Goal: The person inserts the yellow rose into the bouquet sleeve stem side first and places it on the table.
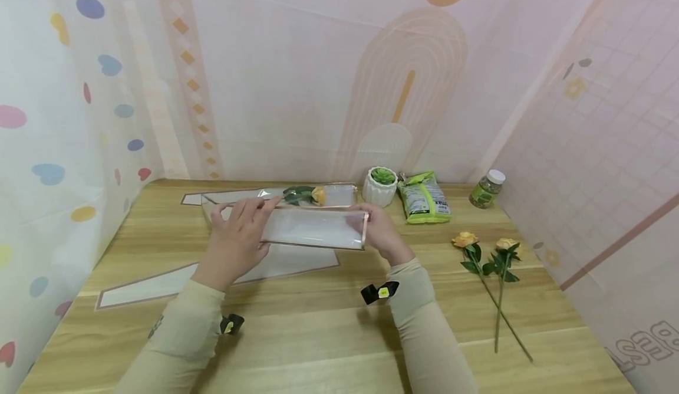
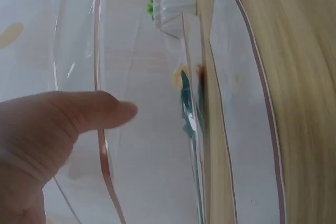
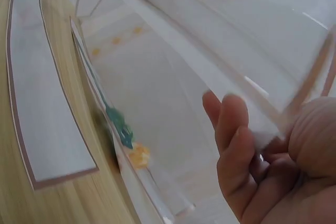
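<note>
A clear plastic flower sleeve (image 1: 313, 227) with a thin pinkish-brown border is held above the table by both hands. My left hand (image 1: 237, 237) grips its left part; the left wrist view shows the thumb (image 2: 105, 111) lying across the film. At the wider right end, my right hand (image 1: 379, 232) holds the sleeve edge, its fingers (image 3: 233, 116) curled in the right wrist view. Behind it, another sleeve (image 1: 342, 194) contains an orange-yellow rose (image 1: 318, 196) with green leaves. A flat, tapering sleeve (image 1: 297, 262) lies on the table below the hands.
Two loose orange-yellow roses (image 1: 465, 239) lie with crossed stems on the right of the wooden table (image 1: 297, 335). Along the back stand a white-potted succulent (image 1: 380, 189), a green packet (image 1: 424, 199) and a white-capped jar (image 1: 485, 190). Patterned curtains (image 1: 297, 75) surround the table.
</note>
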{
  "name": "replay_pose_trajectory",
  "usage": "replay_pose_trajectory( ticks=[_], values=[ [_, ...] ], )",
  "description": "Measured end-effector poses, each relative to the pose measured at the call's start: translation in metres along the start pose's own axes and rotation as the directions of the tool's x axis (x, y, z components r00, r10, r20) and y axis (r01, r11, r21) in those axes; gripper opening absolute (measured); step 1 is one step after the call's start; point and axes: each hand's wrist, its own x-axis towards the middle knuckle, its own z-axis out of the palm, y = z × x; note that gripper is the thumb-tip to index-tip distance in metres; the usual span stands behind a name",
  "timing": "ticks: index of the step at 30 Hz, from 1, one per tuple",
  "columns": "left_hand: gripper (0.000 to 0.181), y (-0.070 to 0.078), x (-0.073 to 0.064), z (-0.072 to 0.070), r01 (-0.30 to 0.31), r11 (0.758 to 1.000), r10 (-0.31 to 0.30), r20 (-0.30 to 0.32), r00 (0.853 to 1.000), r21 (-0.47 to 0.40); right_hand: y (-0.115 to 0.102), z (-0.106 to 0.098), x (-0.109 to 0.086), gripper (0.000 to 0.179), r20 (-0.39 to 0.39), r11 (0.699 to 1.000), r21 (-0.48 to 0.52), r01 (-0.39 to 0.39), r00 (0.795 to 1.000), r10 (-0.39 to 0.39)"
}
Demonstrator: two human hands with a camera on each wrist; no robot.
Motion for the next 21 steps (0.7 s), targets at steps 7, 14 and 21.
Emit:
replay_pose_trajectory(
  ticks=[7,14,21],
  values=[
    [0.096,-0.017,-0.004,-0.005,0.095,0.995,-0.095,0.043,0.995,0.002,0.004,-0.013,0.001,0.021,-0.059,0.999,0.048,0.013,0.998,-0.01],
    [0.075,-0.045,-0.015,-0.014,0.25,0.968,-0.25,0.086,0.965,0.008,0.008,-0.032,0.001,0.013,-0.087,0.993,0.11,-0.049,0.994,0.059],
    [0.054,-0.065,-0.023,-0.027,0.327,0.945,-0.327,0.115,0.938,0.022,0.011,-0.041,0.0,0.024,-0.036,0.986,0.131,-0.102,0.994,0.108]
  ],
)
